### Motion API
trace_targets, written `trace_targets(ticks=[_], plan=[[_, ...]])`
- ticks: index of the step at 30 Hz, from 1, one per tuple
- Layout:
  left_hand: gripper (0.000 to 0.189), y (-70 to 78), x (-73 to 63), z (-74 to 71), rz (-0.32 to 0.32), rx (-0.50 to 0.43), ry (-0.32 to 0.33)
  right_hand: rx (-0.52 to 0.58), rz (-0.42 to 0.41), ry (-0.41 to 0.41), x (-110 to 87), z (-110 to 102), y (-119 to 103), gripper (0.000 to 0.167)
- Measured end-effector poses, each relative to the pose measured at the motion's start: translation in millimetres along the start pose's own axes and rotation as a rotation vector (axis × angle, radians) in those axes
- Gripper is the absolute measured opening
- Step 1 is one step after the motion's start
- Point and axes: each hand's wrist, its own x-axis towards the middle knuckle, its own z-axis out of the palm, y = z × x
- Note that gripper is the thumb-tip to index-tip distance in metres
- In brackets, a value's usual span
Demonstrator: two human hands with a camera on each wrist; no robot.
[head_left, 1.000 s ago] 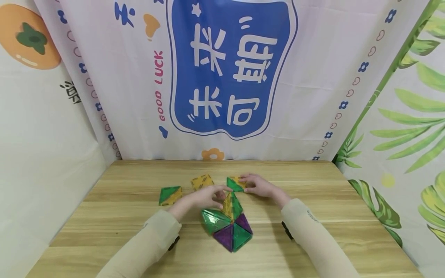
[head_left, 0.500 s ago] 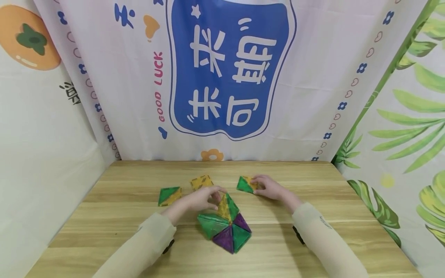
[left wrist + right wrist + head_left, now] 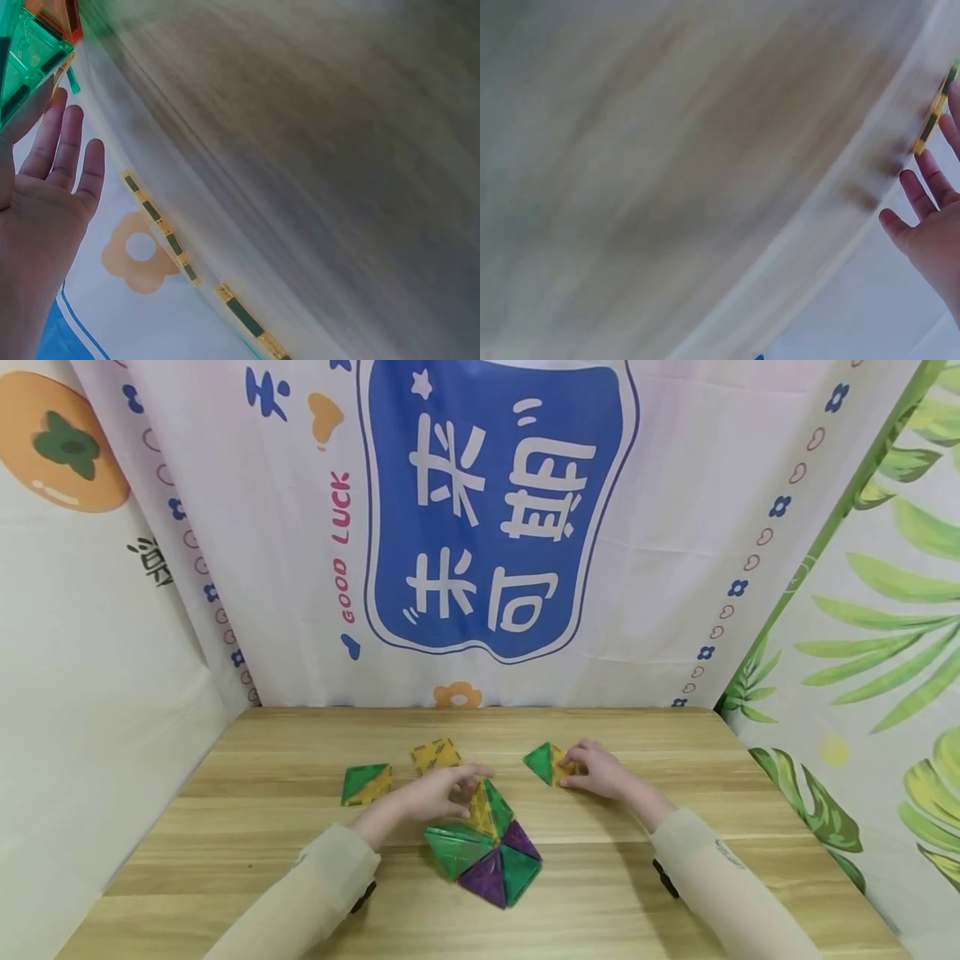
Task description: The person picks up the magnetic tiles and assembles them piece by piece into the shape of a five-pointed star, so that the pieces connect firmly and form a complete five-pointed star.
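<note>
In the head view, my left hand [image 3: 435, 793] holds the upper part of a cluster of magnetic tiles [image 3: 517, 868], its thumb and fingers at a yellow triangular tile [image 3: 480, 810]. Green and purple triangular tiles make up the rest of the cluster, and part of it looks raised. The left wrist view has the thumb against a green tile [image 3: 34, 56], with the other fingers extended. To the right, my right hand [image 3: 600, 770] pinches the yellow half of a green-and-yellow tile pair [image 3: 542, 763] lying on the table. Only the pair's edge [image 3: 934, 116] shows in the right wrist view.
A yellow tile piece [image 3: 435, 754] lies behind my left hand, and another green-and-yellow pair [image 3: 366, 783] lies farther left. The wooden table [image 3: 637, 877] ends at a printed cloth backdrop [image 3: 660, 568], with more cloth on both sides.
My right hand has moved right, sliding the green-and-yellow pair with it and turning it. The cluster under my left hand has shifted slightly left.
</note>
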Motion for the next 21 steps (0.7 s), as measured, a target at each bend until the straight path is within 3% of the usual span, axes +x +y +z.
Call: trace_targets(ticks=[8,16,21], plan=[[0.059,-2.0,0.3,0.8,-0.017,-0.012,0.001,0.03,-0.017,-0.007,-10.9,-7.6,5.8,0.031],[0.058,-3.4,-5.3,-0.2,-0.031,-0.022,0.014,0.091,0.045,-0.029,-5.9,-8.1,4.1,0.073],[0.057,-3.8,-11.2,0.6,-0.044,-0.023,0.038,0.086,0.026,-0.071,3.4,-1.6,3.5,0.094]])
